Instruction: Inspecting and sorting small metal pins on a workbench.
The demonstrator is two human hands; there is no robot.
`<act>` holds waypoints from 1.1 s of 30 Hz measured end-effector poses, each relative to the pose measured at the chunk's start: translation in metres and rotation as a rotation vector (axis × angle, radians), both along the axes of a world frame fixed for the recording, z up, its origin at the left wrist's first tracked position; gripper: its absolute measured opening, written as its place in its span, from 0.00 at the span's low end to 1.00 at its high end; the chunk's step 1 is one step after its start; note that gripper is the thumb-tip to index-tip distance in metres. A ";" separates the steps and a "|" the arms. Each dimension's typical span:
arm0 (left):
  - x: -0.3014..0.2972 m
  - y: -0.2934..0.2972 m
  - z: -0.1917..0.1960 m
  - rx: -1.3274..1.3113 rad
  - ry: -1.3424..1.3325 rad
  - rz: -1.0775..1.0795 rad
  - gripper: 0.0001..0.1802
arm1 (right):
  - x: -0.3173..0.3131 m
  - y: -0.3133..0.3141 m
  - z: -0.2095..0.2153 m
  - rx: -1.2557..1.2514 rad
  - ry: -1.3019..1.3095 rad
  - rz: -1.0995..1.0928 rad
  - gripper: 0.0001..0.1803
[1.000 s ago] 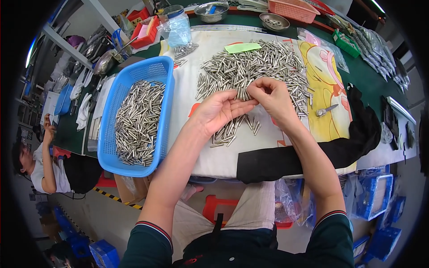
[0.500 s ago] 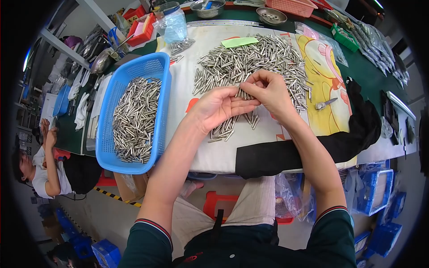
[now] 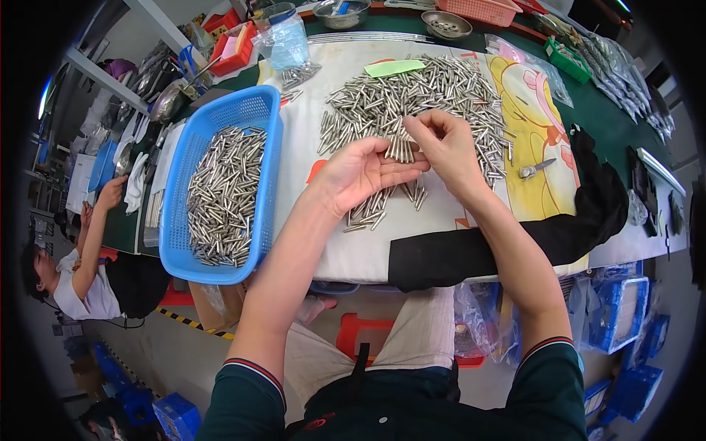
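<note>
My left hand (image 3: 360, 173) is palm up, with a small row of slim silvery metal pins (image 3: 399, 150) fanned across its curled fingers. Close against the upper ends of this row is my right hand (image 3: 450, 147), thumb and fingertips drawn together; what lies between them, if anything, is hidden. Beyond both hands spreads a broad heap of loose pins (image 3: 441, 92) on the pale patterned cloth (image 3: 346, 257). More pins lie on the cloth just under my left hand. A green slip of paper (image 3: 394, 68) rests on the heap's far side.
To the left stands a blue plastic basket (image 3: 170, 213) holding many pins. A black sleeve-like cloth (image 3: 441, 261) lies along the near right edge, with a small knife (image 3: 537, 169) beyond it. Metal bowls (image 3: 447, 26) stand at the back. A co-worker (image 3: 88, 272) sits far left.
My right thumb and fingertips have shifted slightly up and away from the left palm, so more of the pin row shows. At far left, the co-worker's arm has reached farther up.
</note>
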State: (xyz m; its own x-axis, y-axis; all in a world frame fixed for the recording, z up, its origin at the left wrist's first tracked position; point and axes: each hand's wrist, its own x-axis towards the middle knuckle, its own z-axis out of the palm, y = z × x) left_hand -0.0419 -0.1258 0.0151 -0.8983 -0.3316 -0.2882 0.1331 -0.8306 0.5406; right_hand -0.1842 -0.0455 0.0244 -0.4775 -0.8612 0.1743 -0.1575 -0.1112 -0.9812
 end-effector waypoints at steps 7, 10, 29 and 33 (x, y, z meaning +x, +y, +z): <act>0.004 0.009 0.009 -0.446 -0.061 0.064 0.11 | -0.010 -0.002 -0.002 -0.144 0.164 -0.170 0.12; 0.028 0.031 0.034 -0.796 -0.165 0.267 0.09 | -0.015 -0.004 -0.003 -0.103 0.362 -0.069 0.11; 0.072 0.056 0.073 -2.228 -0.675 0.518 0.07 | -0.032 0.024 0.018 0.289 0.981 0.683 0.12; 0.028 0.057 0.028 -2.320 -0.383 0.293 0.07 | -0.032 0.023 0.017 0.359 0.952 0.674 0.10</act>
